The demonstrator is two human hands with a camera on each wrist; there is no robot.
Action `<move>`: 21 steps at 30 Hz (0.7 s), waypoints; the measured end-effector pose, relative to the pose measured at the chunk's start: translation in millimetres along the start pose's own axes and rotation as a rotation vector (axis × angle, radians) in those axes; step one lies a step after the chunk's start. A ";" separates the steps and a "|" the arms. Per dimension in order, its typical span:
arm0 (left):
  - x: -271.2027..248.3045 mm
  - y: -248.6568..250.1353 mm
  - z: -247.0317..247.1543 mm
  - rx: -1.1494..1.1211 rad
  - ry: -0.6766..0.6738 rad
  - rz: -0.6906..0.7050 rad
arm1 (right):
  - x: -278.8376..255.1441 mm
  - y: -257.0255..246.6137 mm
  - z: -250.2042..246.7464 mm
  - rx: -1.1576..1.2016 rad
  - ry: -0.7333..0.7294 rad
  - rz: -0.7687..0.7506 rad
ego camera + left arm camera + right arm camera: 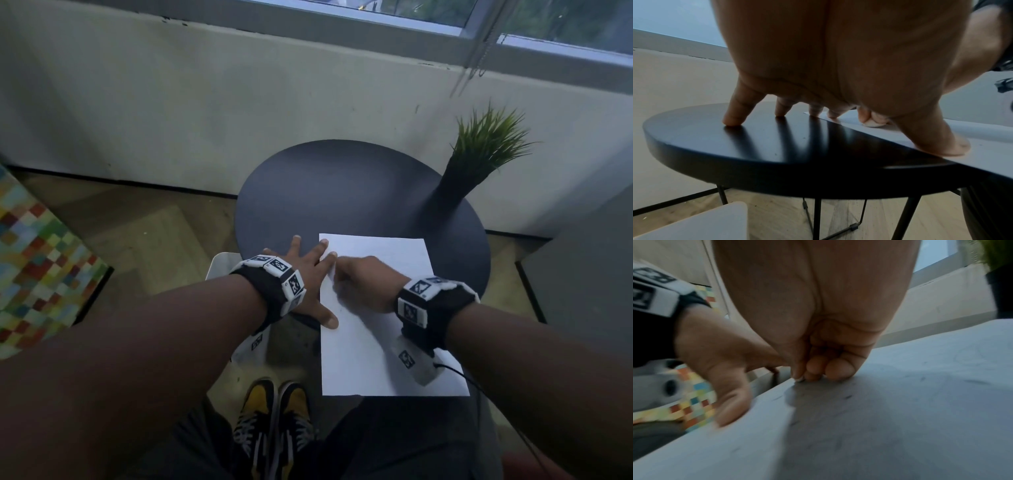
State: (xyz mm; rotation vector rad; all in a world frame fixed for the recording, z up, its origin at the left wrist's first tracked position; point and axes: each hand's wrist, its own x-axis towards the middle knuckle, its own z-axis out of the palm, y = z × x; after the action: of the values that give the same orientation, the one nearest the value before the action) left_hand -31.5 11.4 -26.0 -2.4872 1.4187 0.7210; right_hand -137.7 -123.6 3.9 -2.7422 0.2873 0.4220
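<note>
A white sheet of paper [376, 250] lies on the round dark table [342, 192], its near end hanging past the table's front edge. My left hand [310, 281] is spread flat, with two fingertips on the bare table top and the other fingertips and thumb [941, 142] pressing on the paper's left edge [986, 155]. My right hand [346, 277] has its fingers curled, and its fingertips and thumbnail [799, 379] press down on the paper [900, 402] at that same left edge, next to the left hand [719, 361]. I see nothing held inside the right hand.
A green grass-like plant in a tall dark vase [455, 192] stands at the table's back right. A white seat [219, 267] is left of the table, a colourful checked surface [34, 257] is farther left, and my shoes [274, 421] are below. A wall and window are behind.
</note>
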 end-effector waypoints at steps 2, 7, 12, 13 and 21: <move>-0.4 2.4 -2.8 -0.001 -0.017 -0.003 | 9.2 18.7 -9.1 0.047 0.098 0.155; -3.4 4.3 -8.1 -0.007 -0.027 -0.007 | 7.0 2.6 -1.1 0.030 0.096 0.092; -2.4 3.5 -6.3 0.003 -0.025 0.003 | 11.2 8.2 -7.1 0.024 0.101 0.147; -2.9 4.9 -6.7 0.007 -0.036 0.000 | 15.8 17.6 -10.7 0.020 0.137 0.215; -3.9 5.0 -6.8 0.021 -0.029 0.011 | 3.7 1.4 5.5 0.063 0.053 0.073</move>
State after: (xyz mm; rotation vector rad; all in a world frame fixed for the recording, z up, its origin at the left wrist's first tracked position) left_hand -35.2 9.1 -17.8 -2.4453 1.4230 0.7382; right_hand -136.0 -123.3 -2.7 -2.6911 0.4087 0.3530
